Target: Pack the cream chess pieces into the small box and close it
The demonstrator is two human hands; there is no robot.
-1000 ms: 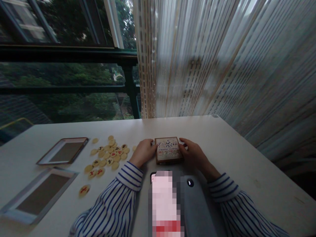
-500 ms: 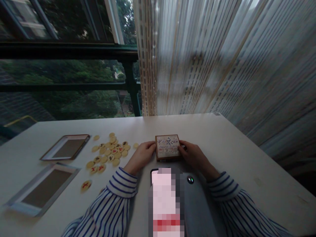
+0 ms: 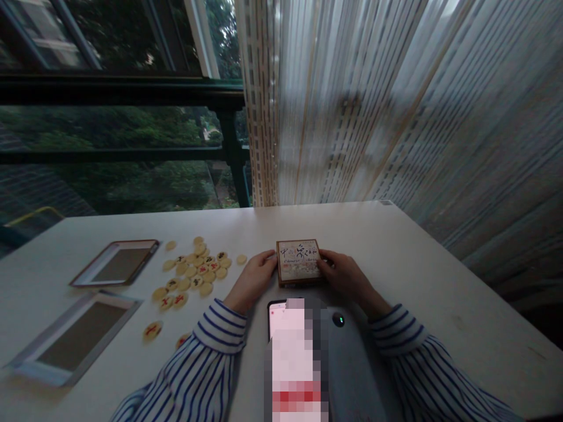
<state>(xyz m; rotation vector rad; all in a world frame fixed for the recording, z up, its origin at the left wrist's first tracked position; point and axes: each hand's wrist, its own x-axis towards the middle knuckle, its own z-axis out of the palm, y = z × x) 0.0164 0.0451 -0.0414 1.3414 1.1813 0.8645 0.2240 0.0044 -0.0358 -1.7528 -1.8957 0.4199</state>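
Observation:
A small square Chinese chess box (image 3: 299, 262), with a brown edge and a printed lid, sits on the white table between my hands. At its left side, my left hand (image 3: 254, 278) is closed with the thumb and fingertips against the edge. My right hand (image 3: 348, 275) grips the opposite edge, its thumb at the front right of the lid and its other fingers partly hidden. To the left lie several round wooden chess pieces (image 3: 206, 288), loosely heaped, some showing red or black characters. One red-marked piece (image 3: 152, 330) lies apart, and another shows beside my left sleeve.
Two shallow rectangular trays or lids, one brown-edged (image 3: 149, 253) and one pale (image 3: 26, 366), lie at the left. A phone (image 3: 276, 316) and a grey device (image 3: 352, 363) are close in front of me. A railing (image 3: 132, 155) and a striped curtain (image 3: 334, 117) stand beyond the table.
My left forearm has shifted slightly right, uncovering more of the chess piece beside the sleeve. Both hands stay at the box, which has hardly moved.

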